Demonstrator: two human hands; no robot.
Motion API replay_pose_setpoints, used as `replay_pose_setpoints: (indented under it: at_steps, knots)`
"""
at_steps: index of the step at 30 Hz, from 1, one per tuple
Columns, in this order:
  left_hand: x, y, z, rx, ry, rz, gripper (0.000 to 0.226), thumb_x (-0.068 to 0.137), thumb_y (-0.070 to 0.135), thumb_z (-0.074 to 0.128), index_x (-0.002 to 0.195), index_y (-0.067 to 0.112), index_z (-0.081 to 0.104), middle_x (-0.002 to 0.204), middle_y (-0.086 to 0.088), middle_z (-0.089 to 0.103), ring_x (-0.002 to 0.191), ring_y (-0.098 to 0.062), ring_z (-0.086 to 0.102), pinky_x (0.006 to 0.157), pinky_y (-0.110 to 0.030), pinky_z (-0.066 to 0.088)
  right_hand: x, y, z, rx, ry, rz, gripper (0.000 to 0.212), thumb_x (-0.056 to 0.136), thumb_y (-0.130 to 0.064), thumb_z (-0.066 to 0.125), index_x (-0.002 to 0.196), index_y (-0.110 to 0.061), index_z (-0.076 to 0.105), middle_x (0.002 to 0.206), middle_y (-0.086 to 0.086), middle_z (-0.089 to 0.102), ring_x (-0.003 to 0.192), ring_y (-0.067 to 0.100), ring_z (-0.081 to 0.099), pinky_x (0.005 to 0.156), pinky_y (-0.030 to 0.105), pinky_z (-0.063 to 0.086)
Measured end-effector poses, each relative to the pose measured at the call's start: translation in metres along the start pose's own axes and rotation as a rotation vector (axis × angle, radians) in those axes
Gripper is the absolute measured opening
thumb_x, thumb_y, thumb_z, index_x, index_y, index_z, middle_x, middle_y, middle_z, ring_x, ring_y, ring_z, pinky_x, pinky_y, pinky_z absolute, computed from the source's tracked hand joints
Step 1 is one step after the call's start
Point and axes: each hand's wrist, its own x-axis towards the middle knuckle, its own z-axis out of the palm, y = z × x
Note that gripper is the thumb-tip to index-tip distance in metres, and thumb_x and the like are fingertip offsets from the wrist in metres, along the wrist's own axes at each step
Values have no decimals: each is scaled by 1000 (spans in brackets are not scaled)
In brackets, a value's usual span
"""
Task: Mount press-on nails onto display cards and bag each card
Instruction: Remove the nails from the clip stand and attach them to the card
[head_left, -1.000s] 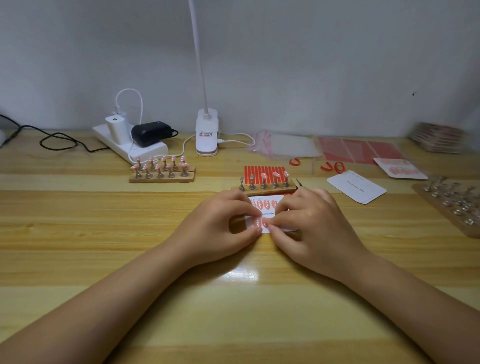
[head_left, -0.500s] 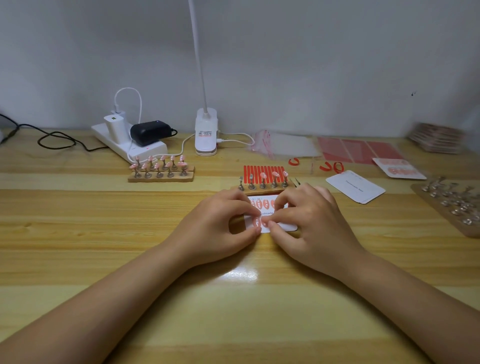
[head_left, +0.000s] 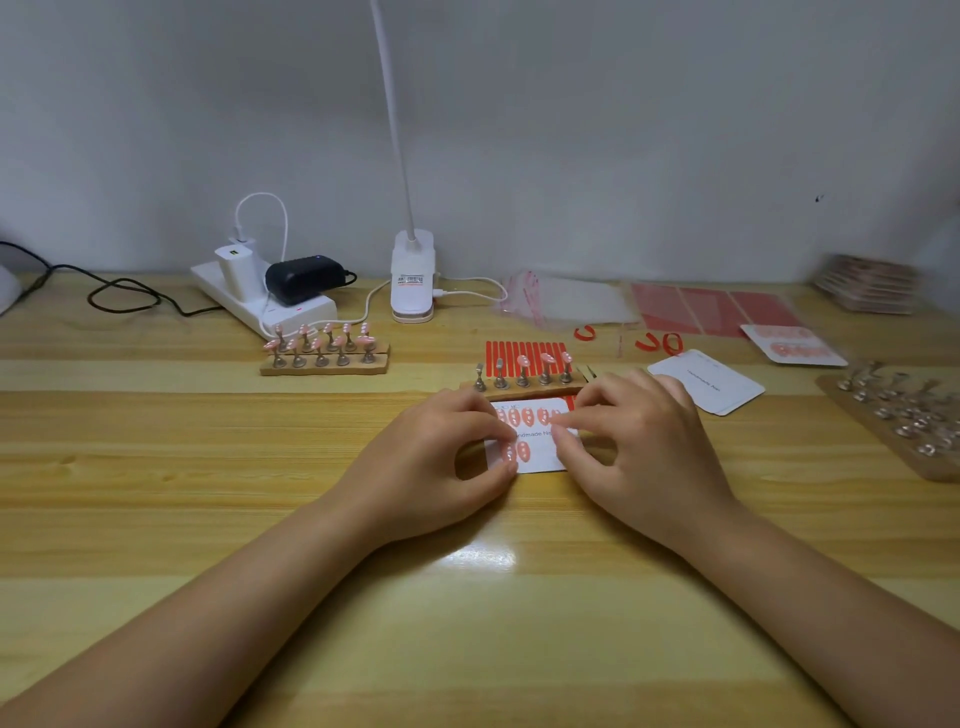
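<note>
**Two hands on one nail card**

Two hands work over a white rectangular display card (head_left: 537, 457) lying flat on the pale wooden table (head_left: 208, 467). The left hand (head_left: 431, 467) has its curled fingers on the card's left edge, pinning it down. The right hand (head_left: 644, 441) pinches at the card's right side; what sits between its fingertips is too small to tell. Small pink press-on nails (head_left: 519, 451) are stuck on the card, a row along the top and two below. Just behind the card stands a wooden strip of metal nail stands (head_left: 522, 382), some topped with nails.
</note>
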Motion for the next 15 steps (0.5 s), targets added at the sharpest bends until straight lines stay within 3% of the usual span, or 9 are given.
replay_pose_setpoints:
  at_steps: [7, 9, 12, 15]
  knots:
    - [1, 2, -2, -37, 35, -46, 32, 82, 33, 54, 101, 10, 68, 94, 1, 63, 88, -14, 57, 76, -36, 47, -1, 1, 3, -40, -50, -27, 24, 76, -25, 58, 60, -14, 71, 73, -5, 61, 72, 17, 50, 81, 28, 27]
    - [1, 3, -4, -81, 107, -49, 28, 82, 26, 54, 98, 8, 68, 90, 0, 64, 85, -13, 58, 73, -28, 48, -1, 1, 2, -28, -64, -33, 24, 78, -25, 59, 62, -13, 72, 73, -4, 62, 73, 17, 50, 81, 26, 25]
    - [7, 2, -8, -42, 268, -35, 14, 84, 10, 64, 97, 6, 67, 89, 0, 63, 80, -8, 55, 70, -6, 37, 0, 1, 2, -25, -92, -44, 24, 79, -27, 58, 66, -13, 73, 74, -4, 62, 75, 17, 52, 81, 23, 21]
    - [19, -4, -10, -22, 315, -97, 28, 80, 8, 69, 108, 8, 63, 96, 4, 55, 83, -6, 49, 73, -3, 34, 1, 0, 3, -20, -111, -49, 23, 82, -26, 59, 68, -14, 73, 74, -4, 62, 76, 17, 52, 82, 22, 21]
